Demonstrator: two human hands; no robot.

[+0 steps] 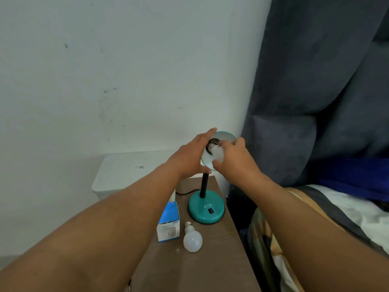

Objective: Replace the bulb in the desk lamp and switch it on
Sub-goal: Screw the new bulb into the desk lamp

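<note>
Blue-and-white box [169, 224] stands at the table's [189, 270] left edge, a spare bulb [192, 239] lying just beside it. Your left hand [189, 157] braces the lamp shade's [207, 159] left rim, fingers straight and together. Your right hand [233, 159] pinches the bulb in the shade [217, 153], its base at the socket. Lamp base [206, 208] sits near the table's right edge, bed [336, 207] close alongside.

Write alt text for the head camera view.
The right hand holds a white bulb at the socket of a teal desk lamp while the left hand steadies its shade. A second bulb and a blue box lie on the wooden table.
</note>
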